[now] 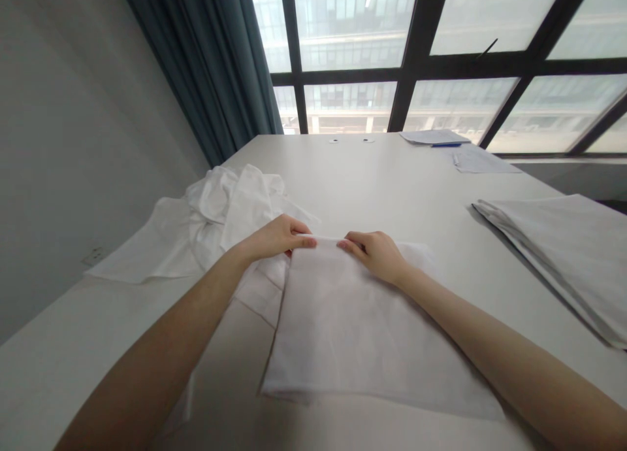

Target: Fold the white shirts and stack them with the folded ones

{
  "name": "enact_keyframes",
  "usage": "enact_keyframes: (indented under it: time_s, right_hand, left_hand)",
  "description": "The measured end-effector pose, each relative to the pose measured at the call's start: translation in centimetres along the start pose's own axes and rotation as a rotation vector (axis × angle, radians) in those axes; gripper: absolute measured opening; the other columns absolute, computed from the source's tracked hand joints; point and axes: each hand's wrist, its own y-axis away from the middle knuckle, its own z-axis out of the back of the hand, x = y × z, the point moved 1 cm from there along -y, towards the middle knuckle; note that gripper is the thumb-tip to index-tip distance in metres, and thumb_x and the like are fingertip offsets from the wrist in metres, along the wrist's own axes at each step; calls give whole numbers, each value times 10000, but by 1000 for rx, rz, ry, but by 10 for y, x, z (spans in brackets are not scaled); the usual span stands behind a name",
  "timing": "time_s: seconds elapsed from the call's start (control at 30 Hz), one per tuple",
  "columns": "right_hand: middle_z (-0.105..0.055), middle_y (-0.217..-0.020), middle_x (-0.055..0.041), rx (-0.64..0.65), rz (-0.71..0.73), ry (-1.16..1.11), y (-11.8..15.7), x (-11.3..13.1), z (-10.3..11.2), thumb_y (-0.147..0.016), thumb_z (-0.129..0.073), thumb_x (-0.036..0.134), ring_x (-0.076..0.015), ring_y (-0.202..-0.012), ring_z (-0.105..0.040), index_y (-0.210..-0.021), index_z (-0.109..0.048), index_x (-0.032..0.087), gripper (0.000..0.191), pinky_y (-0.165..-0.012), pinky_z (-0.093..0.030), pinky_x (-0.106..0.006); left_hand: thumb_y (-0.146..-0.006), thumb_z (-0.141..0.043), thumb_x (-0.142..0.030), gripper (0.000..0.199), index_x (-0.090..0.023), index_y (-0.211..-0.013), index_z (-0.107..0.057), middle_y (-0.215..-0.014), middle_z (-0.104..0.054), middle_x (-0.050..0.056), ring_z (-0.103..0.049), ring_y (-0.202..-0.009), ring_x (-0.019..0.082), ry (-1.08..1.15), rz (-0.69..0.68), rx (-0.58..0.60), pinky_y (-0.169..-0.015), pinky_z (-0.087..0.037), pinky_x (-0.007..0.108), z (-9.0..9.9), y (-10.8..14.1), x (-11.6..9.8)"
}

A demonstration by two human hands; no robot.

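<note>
A white cloth lies spread in front of me, its far edge pinched in both hands. My left hand is closed on the far left corner, thumb on top and fingers beneath. Along the same edge, a short way to the right, my right hand also grips the fabric between thumb and fingers. The stretch of edge between the two thumbs is slightly raised. Another layer of white fabric shows under my left wrist; I cannot tell whether it is the same piece.
A crumpled heap of white cloth lies to the left on the white table. Folded white fabric rests at the right. Papers and a blue pen lie near the far edge, before the window.
</note>
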Motion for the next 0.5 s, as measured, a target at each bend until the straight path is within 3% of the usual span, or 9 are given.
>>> enact_keyframes:
  time_s: [0.13, 0.33, 0.5]
  right_hand:
    - [-414, -548, 42, -14, 4, -22, 1, -1, -2, -991, -409, 478, -119, -535, -391, -680, -501, 212, 420, -566, -216, -258]
    - [-425, -564, 38, -22, 5, -38, 1, -3, -3, -987, -412, 482, -121, -547, -404, -686, -485, 214, 410, -574, -222, -259]
    - [-440, -568, 38, -33, -2, -84, 2, -5, -6, -991, -402, 468, -120, -552, -419, -689, -480, 212, 403, -576, -231, -257]
  left_hand:
    - [-737, -703, -561, 452, -133, -876, -744, -777, -672, 33, -607, -704, 149, 81, 12, 51, -563, -513, 212, 4, 0, 5]
    - [-707, -735, -598, 506, -120, -873, -748, -768, -682, 46, -622, -700, 149, 144, -1, 64, -565, -526, 207, 7, -2, 11]
    - [-793, -670, -583, 572, -159, -1175, -696, -942, -726, 98, -677, -824, 200, 337, 49, 189, -618, -575, 252, 17, 4, 19]
